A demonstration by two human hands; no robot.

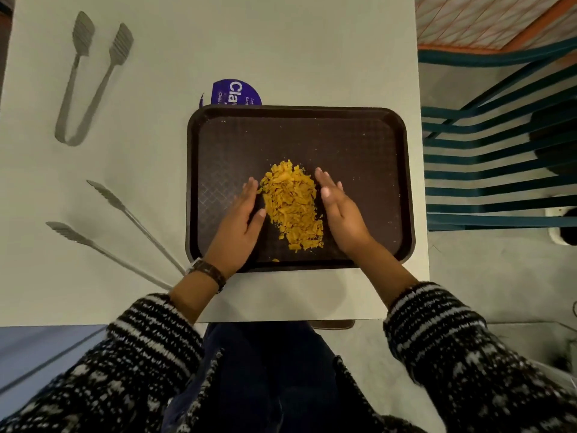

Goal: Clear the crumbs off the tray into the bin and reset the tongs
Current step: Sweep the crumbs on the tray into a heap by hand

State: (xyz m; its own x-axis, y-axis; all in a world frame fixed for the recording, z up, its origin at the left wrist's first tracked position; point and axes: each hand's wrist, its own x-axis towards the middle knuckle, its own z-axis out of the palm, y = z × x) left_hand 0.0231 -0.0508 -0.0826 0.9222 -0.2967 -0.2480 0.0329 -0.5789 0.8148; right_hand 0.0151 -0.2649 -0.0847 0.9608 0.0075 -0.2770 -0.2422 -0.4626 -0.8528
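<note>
A dark brown tray [359, 142] lies on the white table, with a heap of yellow-orange crumbs [290, 203] in its middle. My left hand [240, 226] rests flat on the tray against the heap's left side, fingers straight. My right hand [340, 214] stands on edge against the heap's right side. Both hands hold nothing. Flat-headed metal tongs [86, 89] lie at the far left of the table. Long thin tongs [125, 232] lie nearer, partly hidden under my left wrist. No bin is in view.
A round purple sticker [234, 92] shows on the table behind the tray. A teal slatted chair [499, 157] stands right of the table. The table's right edge runs close beside the tray. A few stray crumbs dot the tray's surface.
</note>
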